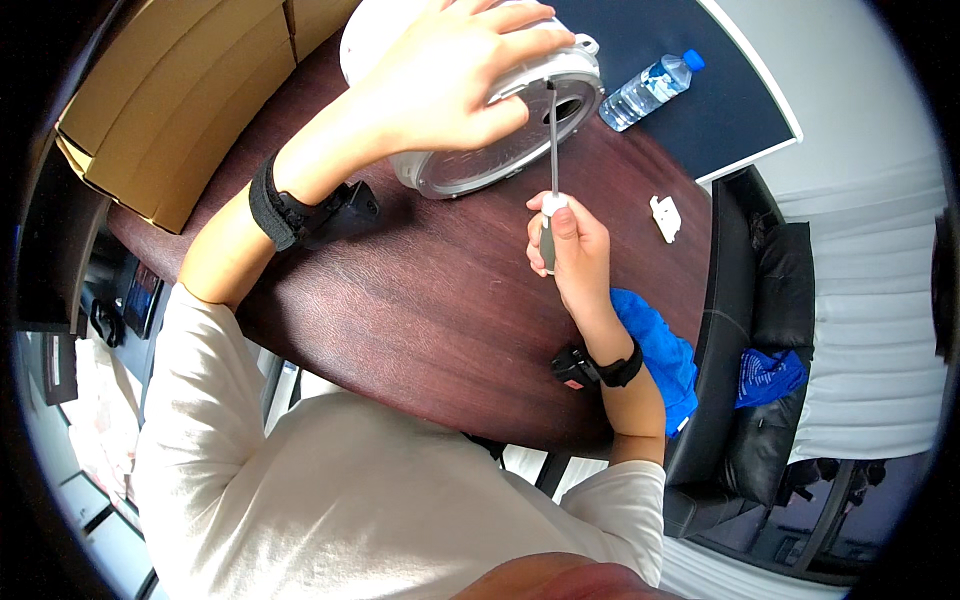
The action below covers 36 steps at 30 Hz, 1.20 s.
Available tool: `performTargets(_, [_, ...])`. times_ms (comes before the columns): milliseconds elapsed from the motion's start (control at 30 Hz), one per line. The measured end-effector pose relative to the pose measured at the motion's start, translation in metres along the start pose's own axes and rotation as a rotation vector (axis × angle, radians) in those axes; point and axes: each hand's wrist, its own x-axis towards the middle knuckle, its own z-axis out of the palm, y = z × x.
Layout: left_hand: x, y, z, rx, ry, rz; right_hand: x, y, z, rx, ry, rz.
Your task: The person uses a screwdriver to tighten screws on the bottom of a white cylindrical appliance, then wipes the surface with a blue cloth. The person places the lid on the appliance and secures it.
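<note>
A white, round-bodied appliance (465, 170) of a kind I cannot make out is tipped on its side at the far end of the table, its round grey face toward me. My left hand (450, 80) grips its upper edge, the fingers laid over the top and the thumb on the near rim. In my right hand (575, 240) is a screwdriver (554, 145), its white and grey handle wrapped by the fingers. The shaft points away from me, and its tip is at the rim, near a dark oval opening. Whether a screw sits under the tip is not visible.
Cardboard boxes (170, 120) stand on the left of the brown table (400, 300). A water bottle (650, 92) lies beyond the appliance on the right. Near the right edge are a small white piece (665, 219) and a blue cloth (655, 345). A black sofa (750, 430) stands beyond.
</note>
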Motion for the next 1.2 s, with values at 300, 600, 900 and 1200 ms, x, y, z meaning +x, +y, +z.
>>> performTargets(300, [0.0, 0.002, -0.003, -0.017, -0.017, -0.019, 0.004, -0.007, -0.016, -0.226, 0.026, -0.085])
performTargets(600, [-0.001, 0.0, -0.004, -0.034, -0.013, -0.018, -0.005, -0.04, -0.024, -0.521, 0.176, -0.071])
performTargets(900, [-0.001, 0.003, -0.004, -0.025, -0.028, -0.035, -0.015, -0.046, -0.027, -0.616, 0.19, -0.082])
performTargets(1200, [0.0, 0.001, -0.005, -0.052, -0.033, -0.022, -0.021, -0.072, -0.024, -0.887, 0.3, -0.221])
